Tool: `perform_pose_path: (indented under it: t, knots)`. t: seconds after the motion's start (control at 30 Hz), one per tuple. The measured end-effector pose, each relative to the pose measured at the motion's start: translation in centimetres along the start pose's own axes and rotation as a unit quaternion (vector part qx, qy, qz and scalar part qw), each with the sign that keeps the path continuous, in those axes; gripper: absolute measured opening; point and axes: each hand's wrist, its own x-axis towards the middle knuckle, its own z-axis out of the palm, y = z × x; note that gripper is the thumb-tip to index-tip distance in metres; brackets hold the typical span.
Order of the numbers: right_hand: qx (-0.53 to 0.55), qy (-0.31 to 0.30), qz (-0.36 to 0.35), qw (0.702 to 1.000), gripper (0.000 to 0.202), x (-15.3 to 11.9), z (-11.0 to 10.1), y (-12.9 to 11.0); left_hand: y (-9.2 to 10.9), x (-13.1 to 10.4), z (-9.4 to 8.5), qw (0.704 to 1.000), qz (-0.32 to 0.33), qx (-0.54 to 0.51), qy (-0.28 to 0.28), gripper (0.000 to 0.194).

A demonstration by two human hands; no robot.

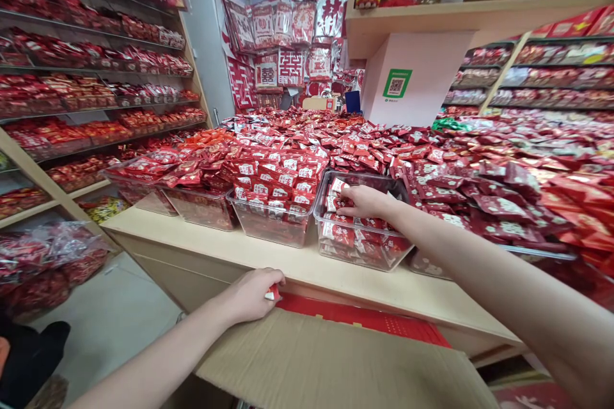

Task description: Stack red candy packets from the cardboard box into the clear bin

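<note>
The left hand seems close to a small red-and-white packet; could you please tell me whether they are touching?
Touching: the head view shows the packet poking out of the curled grip of the left hand, with no gap visible.

A bare strip along the front edge of the surface [307, 270] leaves my left fingers [277, 275] sideways passage. The clear bin [362, 254] opens upward above my right fingers [351, 193], but heaped packets [283, 176] crowd both sides; cardboard [336, 358] blocks below that edge.
</note>
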Motion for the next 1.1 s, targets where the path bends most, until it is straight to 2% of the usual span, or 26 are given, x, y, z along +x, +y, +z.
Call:
perform_pose_path:
  t: [0.2, 0.37, 0.57, 0.97, 1.1]
  knots:
    - [-0.026, 0.054, 0.057, 0.997, 0.029, -0.06, 0.11, -0.20, -0.06, -0.03, 0.09, 1.000, -0.001, 0.003, 0.002, 0.022]
    - [0.019, 0.052, 0.020, 0.998, 0.022, 0.18, 0.06, 0.19, -0.12, 0.05, 0.10, 1.000, 0.000, 0.007, 0.000, 0.023]
    - [0.055, 0.064, -0.007, 0.996, 0.027, 0.37, 0.26, 0.41, -0.08, 0.08, 0.12, 1.000, -0.002, 0.008, -0.003, 0.022]
    - [0.062, 0.070, 0.037, 0.995, 0.032, 0.25, -0.05, 0.43, 0.21, 0.02, -0.07, 1.000, -0.010, 0.001, -0.009, 0.024]
    - [0.063, 0.091, 0.056, 0.992, 0.033, 0.26, -0.12, 0.41, 0.42, -0.05, -0.26, 1.000, -0.011, 0.002, -0.010, 0.021]
